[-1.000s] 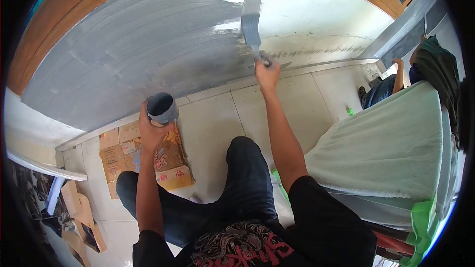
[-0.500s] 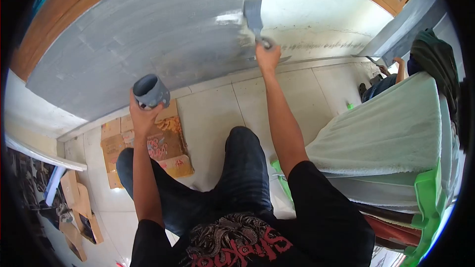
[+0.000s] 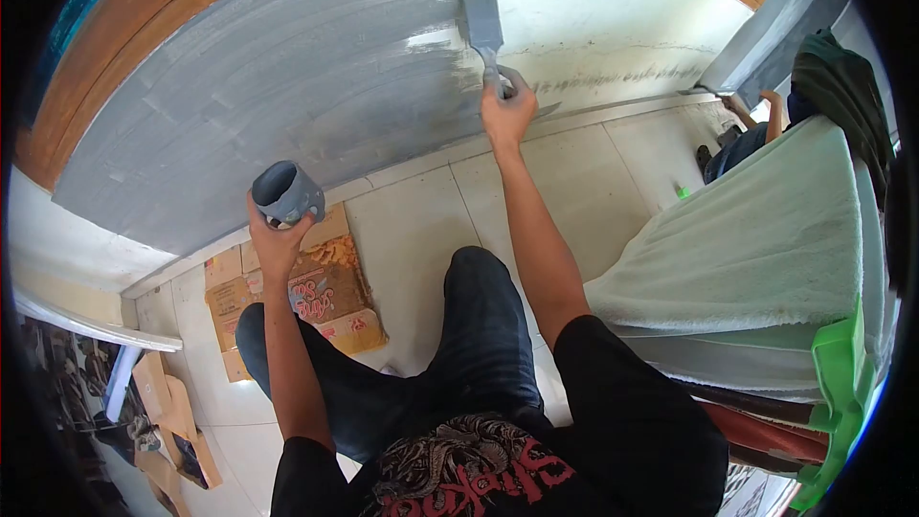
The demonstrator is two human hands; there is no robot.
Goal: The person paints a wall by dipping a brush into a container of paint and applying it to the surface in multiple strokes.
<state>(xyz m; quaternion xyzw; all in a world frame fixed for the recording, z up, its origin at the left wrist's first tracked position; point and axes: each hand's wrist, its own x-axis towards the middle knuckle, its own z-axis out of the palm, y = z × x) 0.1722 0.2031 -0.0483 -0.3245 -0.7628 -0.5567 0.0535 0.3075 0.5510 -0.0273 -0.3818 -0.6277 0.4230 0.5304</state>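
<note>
My right hand (image 3: 507,113) grips the handle of a paintbrush (image 3: 481,17), its wide grey bristles pointing up against the wall. A vertical grey stroke runs above the brush. Left of it the wall (image 3: 258,86) is coated in streaky grey, with a few pale gaps near the brush. The wall section on the right (image 3: 593,10) is whitish and stained along its lower part. My left hand (image 3: 278,237) is wrapped round a grey paint-smeared cup (image 3: 292,196), tilted a little with its mouth visible. What lies deep inside the cup is too dark to make out.
Flattened cardboard (image 3: 330,287) lies on the tiled floor below the cup. A rack draped with a pale green towel (image 3: 737,239) stands close on my right. Beyond it another person's arm (image 3: 773,115) shows. Shelving with shoes (image 3: 148,440) is at lower left. Wooden trim (image 3: 124,29) borders the wall.
The brush has shifted slightly up and left in view, still against the wall. The cup sits a little lower in view. Both hands keep their hold, and the view has shifted a little.
</note>
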